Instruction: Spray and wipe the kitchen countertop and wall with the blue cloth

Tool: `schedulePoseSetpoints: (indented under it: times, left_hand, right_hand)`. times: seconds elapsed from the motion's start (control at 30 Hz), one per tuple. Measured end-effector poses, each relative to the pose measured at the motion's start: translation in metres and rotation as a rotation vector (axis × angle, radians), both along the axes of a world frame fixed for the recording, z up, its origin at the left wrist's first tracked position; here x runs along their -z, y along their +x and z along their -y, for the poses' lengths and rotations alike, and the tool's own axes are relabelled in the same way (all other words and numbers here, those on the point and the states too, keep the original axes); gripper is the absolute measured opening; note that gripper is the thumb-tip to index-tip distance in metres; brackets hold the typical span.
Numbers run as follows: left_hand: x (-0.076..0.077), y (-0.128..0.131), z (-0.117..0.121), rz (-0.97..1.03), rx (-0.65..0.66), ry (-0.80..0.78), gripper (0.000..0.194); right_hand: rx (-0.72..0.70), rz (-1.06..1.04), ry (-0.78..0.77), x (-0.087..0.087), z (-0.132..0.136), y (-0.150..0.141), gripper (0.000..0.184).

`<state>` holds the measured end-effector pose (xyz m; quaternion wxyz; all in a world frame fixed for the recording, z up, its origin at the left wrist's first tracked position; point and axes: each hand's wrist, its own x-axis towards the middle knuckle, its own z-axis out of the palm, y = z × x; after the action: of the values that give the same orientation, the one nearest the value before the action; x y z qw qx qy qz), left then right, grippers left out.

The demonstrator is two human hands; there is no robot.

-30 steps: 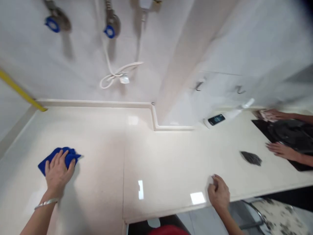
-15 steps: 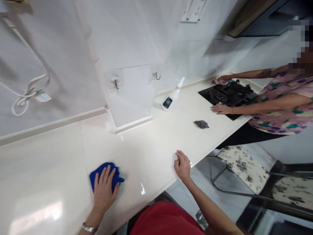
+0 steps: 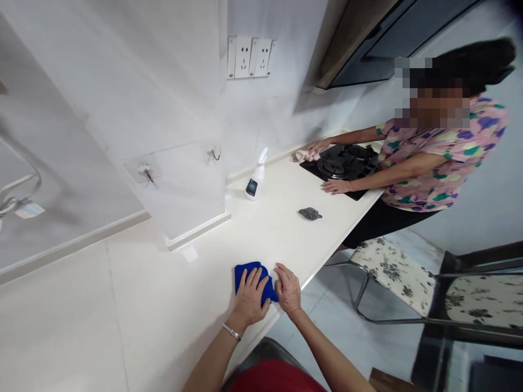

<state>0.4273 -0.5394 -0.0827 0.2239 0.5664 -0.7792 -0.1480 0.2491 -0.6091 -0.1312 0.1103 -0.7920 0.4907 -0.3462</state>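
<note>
A folded blue cloth (image 3: 242, 271) lies on the white countertop near its front edge. My left hand (image 3: 251, 298) presses down on it, fingers spread over the top and thumb along the near side. A bracelet circles that wrist. Just right of the cloth, my right hand (image 3: 289, 288) rests at the counter edge with its fingers loosely bent and apart. Its thumb is close to the cloth's corner; whether they touch I cannot tell.
Ahead stand a white spray bottle (image 3: 256, 177) and a dark grey scouring pad (image 3: 310, 213). Farther right, a co-worker (image 3: 445, 163) has one hand on a pink cloth (image 3: 308, 156) by the black gas stove (image 3: 337, 170). A patterned chair (image 3: 392, 267) stands below the counter.
My left hand has slid the blue cloth rightward across the counter, up beside my right hand. The view has turned, and the co-worker's pink cloth has moved to the stove's back left edge.
</note>
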Motion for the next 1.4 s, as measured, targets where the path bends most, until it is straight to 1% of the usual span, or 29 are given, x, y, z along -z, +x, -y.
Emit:
schedulePoseSetpoints:
  times: [0.07,0.1,0.13,0.17,0.23,0.27,0.33,0.4,0.47,0.5,0.57,0.63,0.67,0.73,0.77,0.83,0.9,1.07,1.17,1.23,1.3,1.4]
  left_hand:
    - [-0.001,0.017,-0.008,-0.001,0.050,-0.031,0.072]
    - [-0.002,0.031,-0.016,0.007,0.046,-0.050,0.072]
    - [-0.002,0.048,-0.026,0.018,0.009,-0.074,0.070]
    - [-0.002,0.068,-0.038,0.036,-0.073,-0.100,0.067]
    - [-0.003,0.112,-0.064,0.069,-0.313,-0.158,0.061]
    - [-0.004,0.134,-0.076,0.083,-0.443,-0.165,0.060]
    - [-0.008,0.174,-0.100,0.120,-0.701,-0.133,0.060]
    - [-0.013,0.202,-0.118,0.156,-0.932,-0.070,0.064]
    - [-0.016,0.217,-0.130,0.175,-1.110,-0.028,0.070]
    - [-0.016,0.220,-0.134,0.180,-1.160,-0.018,0.073]
    - [-0.016,0.219,-0.137,0.192,-1.191,-0.017,0.080]
    - [-0.014,0.212,-0.136,0.206,-1.190,-0.035,0.083]
    - [-0.014,0.209,-0.135,0.216,-1.193,-0.047,0.083]
    - [-0.013,0.203,-0.133,0.252,-1.206,-0.076,0.080]
    - [-0.014,0.201,-0.132,0.275,-1.209,-0.087,0.078]
    - [-0.014,0.200,-0.130,0.313,-1.209,-0.095,0.074]
    - [-0.014,0.202,-0.129,0.326,-1.206,-0.081,0.072]
    - [-0.013,0.208,-0.126,0.318,-1.220,-0.025,0.075]
    - [-0.013,0.208,-0.125,0.301,-1.221,-0.001,0.077]
    - [-0.014,0.207,-0.126,0.299,-1.208,-0.028,0.076]
    - [-0.014,0.205,-0.127,0.303,-1.193,-0.068,0.075]
    - [-0.012,0.206,-0.129,0.310,-1.187,-0.073,0.074]
  right_hand:
    - [-0.007,0.029,0.001,-0.001,0.002,-0.001,0.040]
    - [-0.009,0.050,-0.001,-0.003,0.003,-0.001,0.041]
    - [-0.007,0.076,-0.007,-0.006,0.003,0.001,0.042]
    - [-0.006,0.100,-0.012,-0.011,0.002,0.004,0.045]
    - [-0.030,0.111,-0.004,-0.025,-0.006,0.016,0.053]
    - [-0.067,0.086,0.016,-0.034,-0.012,0.026,0.058]
    - [-0.196,-0.022,0.085,-0.051,-0.029,0.050,0.066]
    - [-0.352,-0.153,0.154,-0.064,-0.045,0.074,0.069]
    - [-0.452,-0.240,0.201,-0.070,-0.055,0.093,0.068]
    - [-0.478,-0.264,0.212,-0.071,-0.056,0.097,0.068]
    - [-0.507,-0.289,0.212,-0.068,-0.052,0.097,0.071]
    - [-0.510,-0.311,0.184,-0.062,-0.043,0.085,0.078]
    - [-0.486,-0.326,0.166,-0.058,-0.036,0.076,0.082]
    - [-0.371,-0.369,0.137,-0.050,-0.022,0.054,0.086]
    - [-0.299,-0.395,0.124,-0.046,-0.014,0.041,0.085]
    - [-0.176,-0.449,0.103,-0.040,0.003,0.015,0.080]
    - [-0.101,-0.495,0.095,-0.037,0.023,-0.011,0.074]
    - [0.053,-0.578,0.172,-0.043,0.083,-0.075,0.068]
    - [0.194,-0.620,0.215,-0.047,0.119,-0.104,0.067]
    - [0.305,-0.630,0.252,-0.048,0.137,-0.114,0.067]
    - [0.419,-0.614,0.299,-0.048,0.149,-0.112,0.067]
    - [0.596,-0.570,0.355,-0.047,0.153,-0.088,0.068]
